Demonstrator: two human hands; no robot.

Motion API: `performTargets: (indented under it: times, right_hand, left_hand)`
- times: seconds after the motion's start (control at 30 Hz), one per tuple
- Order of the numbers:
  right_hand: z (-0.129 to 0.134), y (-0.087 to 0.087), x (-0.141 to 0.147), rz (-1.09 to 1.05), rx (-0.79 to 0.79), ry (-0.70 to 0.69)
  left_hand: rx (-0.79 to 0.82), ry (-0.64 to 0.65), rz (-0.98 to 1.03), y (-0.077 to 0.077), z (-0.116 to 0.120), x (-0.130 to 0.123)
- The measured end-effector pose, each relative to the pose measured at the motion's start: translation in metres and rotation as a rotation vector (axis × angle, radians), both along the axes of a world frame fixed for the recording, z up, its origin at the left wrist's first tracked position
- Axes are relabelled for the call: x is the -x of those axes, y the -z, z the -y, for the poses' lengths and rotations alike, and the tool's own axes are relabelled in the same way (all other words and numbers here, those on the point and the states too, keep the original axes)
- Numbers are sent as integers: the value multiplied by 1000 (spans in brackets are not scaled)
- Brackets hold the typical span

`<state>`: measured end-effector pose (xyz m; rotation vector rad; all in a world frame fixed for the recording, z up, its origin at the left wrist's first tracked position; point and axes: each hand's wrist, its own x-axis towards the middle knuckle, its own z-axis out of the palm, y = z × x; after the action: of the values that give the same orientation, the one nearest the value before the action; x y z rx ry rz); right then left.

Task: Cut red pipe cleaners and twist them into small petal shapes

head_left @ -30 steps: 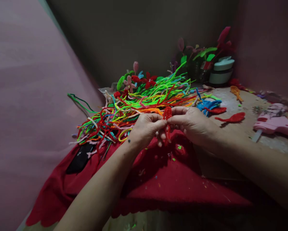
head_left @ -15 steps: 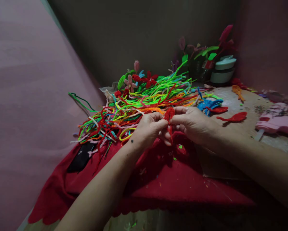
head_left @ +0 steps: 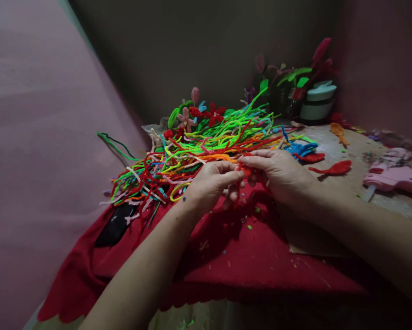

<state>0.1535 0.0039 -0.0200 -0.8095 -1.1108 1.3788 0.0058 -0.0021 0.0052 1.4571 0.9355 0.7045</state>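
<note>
Dark grey wall (head_left: 206, 50) fills the back of my view, with pinkish fabric (head_left: 37, 137) hanging at the left and a counter (head_left: 359, 142) below. Near the middle of the feed, just above the counter's front part, I have a small red fuzzy piece (head_left: 246, 171), mostly hidden by fingers, so I cannot make out its full shape. My left hand (head_left: 214, 181) pinches it between thumb and forefinger, the other fingers curled beneath. My right hand (head_left: 278, 172) pinches it from the other side, fingertips close to the left ones.

Under both hands I see a red cloth (head_left: 261, 261) flecked with tiny scraps. Just behind them spreads a heap of fuzzy stems (head_left: 213, 144) in green, red, orange and pink, with a black flat object (head_left: 115, 224) at its near left end. Beside the right hand lie a blue bundle (head_left: 300, 149) and a red leaf-shaped piece (head_left: 333, 168); farther right, a pink glue gun (head_left: 395, 176). Beyond the heap I pick out a red fuzzy flower (head_left: 214, 114), and toward the back corner a pale-lidded container (head_left: 318, 101).
</note>
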Motion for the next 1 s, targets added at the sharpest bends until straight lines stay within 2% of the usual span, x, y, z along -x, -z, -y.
performTargets:
  times: [0.2, 0.5, 0.67, 0.87, 1.0]
  right_hand:
    - [-8, 2, -6, -66, 23, 134]
    - [-11, 4, -7, -131, 18, 152]
    - [-10, 5, -7, -159, 12, 147]
    - [-1, 1, -1, -136, 6, 126]
    - [0, 4, 1, -174, 22, 97]
  left_hand:
    - [97, 159, -83, -8, -1, 12]
    - [89, -8, 227, -1, -4, 7]
    - [68, -69, 246, 1, -3, 3]
    - [-32, -223, 362, 0, 0, -2]
    - [-119, -242, 400, 3, 3, -7]
